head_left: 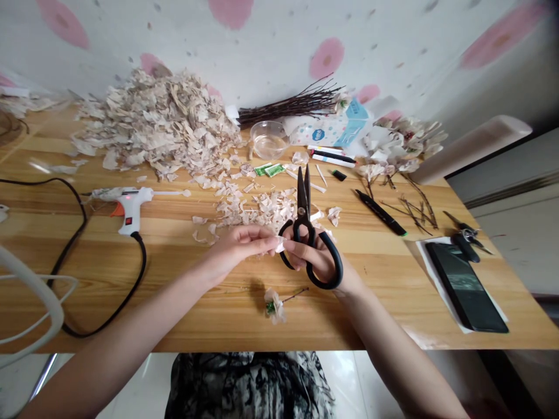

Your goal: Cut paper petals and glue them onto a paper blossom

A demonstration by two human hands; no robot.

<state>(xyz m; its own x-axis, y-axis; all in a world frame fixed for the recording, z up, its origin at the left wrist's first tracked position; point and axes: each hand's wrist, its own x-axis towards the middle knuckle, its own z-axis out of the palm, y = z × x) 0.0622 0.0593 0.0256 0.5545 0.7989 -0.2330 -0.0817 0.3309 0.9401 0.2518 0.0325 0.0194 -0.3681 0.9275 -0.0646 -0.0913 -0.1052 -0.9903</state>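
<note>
My left hand [240, 247] pinches a small pale paper petal [279, 246] between its fingertips, close to the scissors. My right hand [317, 260] grips black-handled scissors [304, 224] through the loops, with the closed blades pointing away from me. A small paper flower on a thin twig [275, 305] lies on the wooden table [183, 302] just below my hands. Scattered pale paper scraps [257, 206] lie just beyond the scissors, spreading back toward a large heap of paper petals [152, 125].
A hot glue gun [128, 206] with a black cord lies left. Behind are bare twigs [292, 105], a glass bowl [268, 139], and markers [332, 157]. Paper flowers on twigs [402, 145] stand back right. A black phone [465, 285] lies on white paper at right.
</note>
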